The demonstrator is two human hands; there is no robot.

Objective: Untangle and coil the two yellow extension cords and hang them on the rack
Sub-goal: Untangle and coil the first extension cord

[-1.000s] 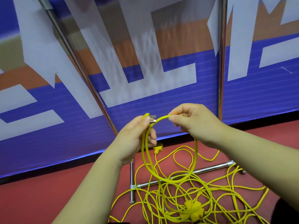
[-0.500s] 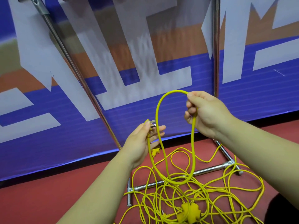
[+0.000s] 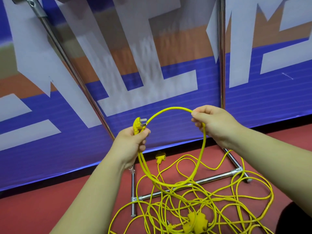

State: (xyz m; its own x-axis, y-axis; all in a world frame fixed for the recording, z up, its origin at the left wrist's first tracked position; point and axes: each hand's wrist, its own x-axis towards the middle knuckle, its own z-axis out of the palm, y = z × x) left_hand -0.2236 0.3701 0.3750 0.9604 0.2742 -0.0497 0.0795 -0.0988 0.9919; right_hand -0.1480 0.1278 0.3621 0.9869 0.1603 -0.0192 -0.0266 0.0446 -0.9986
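Your left hand [image 3: 133,144] is gripping the yellow three-pin plug [image 3: 137,124] and two strands of the thin yellow extension cord [image 3: 201,156], fingers curled round them. Your right hand [image 3: 214,124] is pinching the top of the single loop. The remainder is lying tangled on the red floor [image 3: 50,208], across the base bar of the chrome tube rack [image 3: 221,65]. Judgement: cord is handling light, limp, springy; take it just behind the plug.
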